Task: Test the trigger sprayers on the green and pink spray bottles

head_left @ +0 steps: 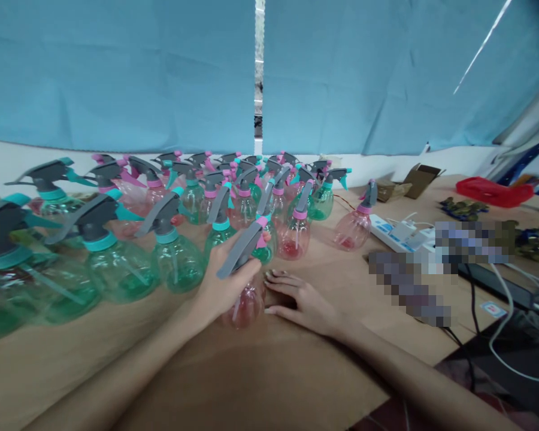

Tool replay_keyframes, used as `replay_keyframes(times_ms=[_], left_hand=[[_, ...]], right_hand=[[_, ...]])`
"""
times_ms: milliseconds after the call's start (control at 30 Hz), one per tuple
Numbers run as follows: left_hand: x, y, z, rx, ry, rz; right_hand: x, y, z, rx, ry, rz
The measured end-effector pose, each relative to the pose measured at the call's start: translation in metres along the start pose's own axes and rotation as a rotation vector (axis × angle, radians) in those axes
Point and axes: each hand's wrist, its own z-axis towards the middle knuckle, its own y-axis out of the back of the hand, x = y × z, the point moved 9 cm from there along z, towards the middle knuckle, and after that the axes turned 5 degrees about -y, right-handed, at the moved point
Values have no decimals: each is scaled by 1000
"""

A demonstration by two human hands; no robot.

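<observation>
My left hand [227, 275] is wrapped round the neck of a pink spray bottle [245, 308] with a grey and pink trigger head. The bottle is near the middle of the wooden table [233, 377]; I cannot tell whether its base touches the top. Just to its right, my right hand [300, 302] lies on the table, fingers apart and pointing at the bottle, holding nothing. Beyond the hands stand a pink spray bottle [293, 236] and a green spray bottle [218, 236]. Another pink spray bottle [353, 227] leans at the right.
Several green spray bottles [121, 278] line the left side, with more crowded behind. At right lie a white power strip [388, 233], cables [498, 335], an open cardboard box [420, 179], a red bag [494, 190] and a pile of small brass-coloured parts [462, 208]. A blue curtain [117, 72] hangs behind.
</observation>
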Motion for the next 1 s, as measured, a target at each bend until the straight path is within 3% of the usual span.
replay_keyframes(times_ms=[367,1000], left_hand=[[8,-2,-4,11,83,-17],[-4,-2,3,66,-37,33]], right_hand=[[-1,1,-1,57,-22,-10],[-1,0,-3,71,-1,-26]])
